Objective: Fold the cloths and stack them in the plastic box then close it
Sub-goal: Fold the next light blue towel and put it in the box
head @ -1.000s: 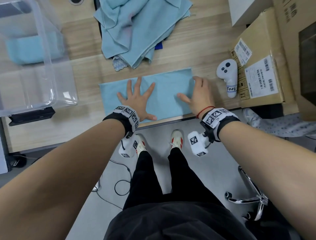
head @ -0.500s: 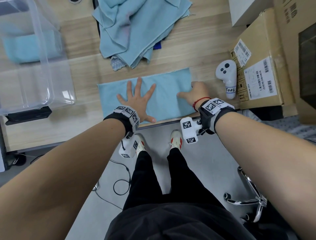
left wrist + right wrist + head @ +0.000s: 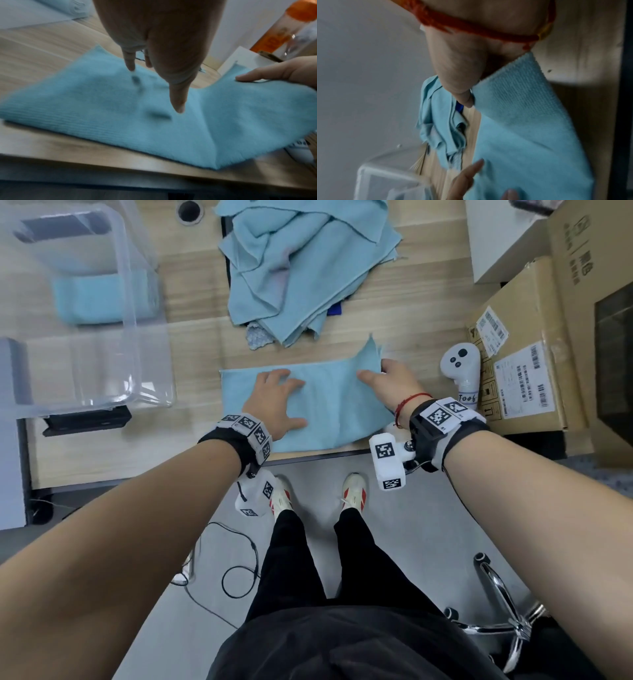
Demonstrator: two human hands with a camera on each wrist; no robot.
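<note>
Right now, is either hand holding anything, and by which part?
The right hand pinches the blue cloth at its right edge, lifting it. The left hand only rests on the cloth.

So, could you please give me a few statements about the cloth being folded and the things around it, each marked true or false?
1. The right hand pinches the right edge of the flat blue cloth and lifts it off the table. True.
2. The left hand grips the white controller. False: it lies on the flat blue cloth, and the controller stands apart by the cardboard box.
3. The plastic box already holds a folded cloth. True.
4. The plastic box is closed. False: it is open at the top.
5. The pile of unfolded cloths lies on the floor. False: it lies on the table, beyond the flat cloth.
</note>
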